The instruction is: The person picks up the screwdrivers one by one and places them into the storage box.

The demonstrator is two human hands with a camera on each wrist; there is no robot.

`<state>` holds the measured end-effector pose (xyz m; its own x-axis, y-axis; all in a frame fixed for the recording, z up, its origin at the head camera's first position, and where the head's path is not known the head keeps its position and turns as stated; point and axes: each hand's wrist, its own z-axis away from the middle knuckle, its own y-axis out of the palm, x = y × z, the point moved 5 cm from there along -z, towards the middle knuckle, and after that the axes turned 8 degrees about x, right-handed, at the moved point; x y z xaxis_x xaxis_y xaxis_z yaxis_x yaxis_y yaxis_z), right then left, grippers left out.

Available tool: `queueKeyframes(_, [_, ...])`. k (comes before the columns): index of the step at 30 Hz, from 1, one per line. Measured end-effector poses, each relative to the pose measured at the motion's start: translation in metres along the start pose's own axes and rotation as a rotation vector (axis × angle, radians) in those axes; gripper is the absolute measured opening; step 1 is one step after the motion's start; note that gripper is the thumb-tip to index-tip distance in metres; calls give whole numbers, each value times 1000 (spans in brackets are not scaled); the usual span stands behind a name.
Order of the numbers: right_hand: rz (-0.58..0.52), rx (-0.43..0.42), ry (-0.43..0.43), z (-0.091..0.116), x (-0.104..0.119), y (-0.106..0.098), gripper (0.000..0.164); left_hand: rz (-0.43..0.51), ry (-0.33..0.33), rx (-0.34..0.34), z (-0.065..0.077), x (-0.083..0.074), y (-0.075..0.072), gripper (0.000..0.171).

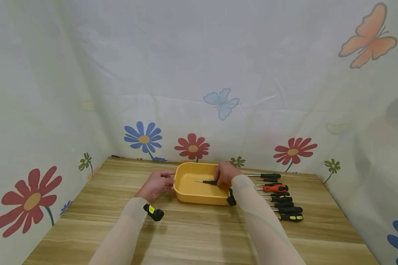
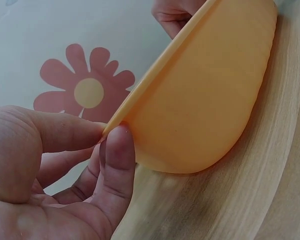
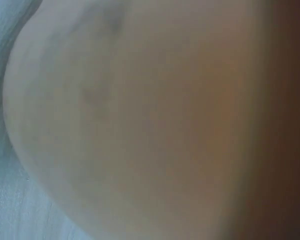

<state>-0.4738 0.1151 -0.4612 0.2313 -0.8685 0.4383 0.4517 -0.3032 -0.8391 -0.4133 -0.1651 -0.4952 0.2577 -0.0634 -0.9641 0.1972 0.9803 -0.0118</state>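
A yellow plastic tray (image 1: 189,198) stands on the wooden table. At its left end my left hand (image 1: 156,184) pinches the rim between thumb and fingers, seen close up in the left wrist view with the tray's wall (image 2: 200,95) beyond the fingertips. My right hand (image 1: 226,173) reaches over the right side of the tray and grips a screwdriver (image 1: 211,182) by its dark handle. The thin metal shaft points left, low inside the tray. The right wrist view is mostly filled by a blurred, close surface that hides the fingers.
Right of the tray, several screwdrivers lie in a column with handles to the right, among them an orange-red one (image 1: 275,188) and a black-and-yellow one (image 1: 291,217). The right forearm passes over some shafts. A printed curtain (image 1: 185,110) hangs behind the wooden table (image 1: 185,232).
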Motion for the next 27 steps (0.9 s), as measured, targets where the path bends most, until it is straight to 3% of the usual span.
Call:
queueKeyframes(15, [-36, -6, -6, 4, -1, -3, 16, -8, 9, -5, 1, 1, 1, 44])
queueKeyframes(22, [-11, -78, -96, 9, 1, -11, 14, -9, 11, -4, 2, 1, 1, 44])
queueKeyframes(27, [-92, -109, -129, 15, -5, -17, 14, -17, 4, -6, 1, 1, 0, 44])
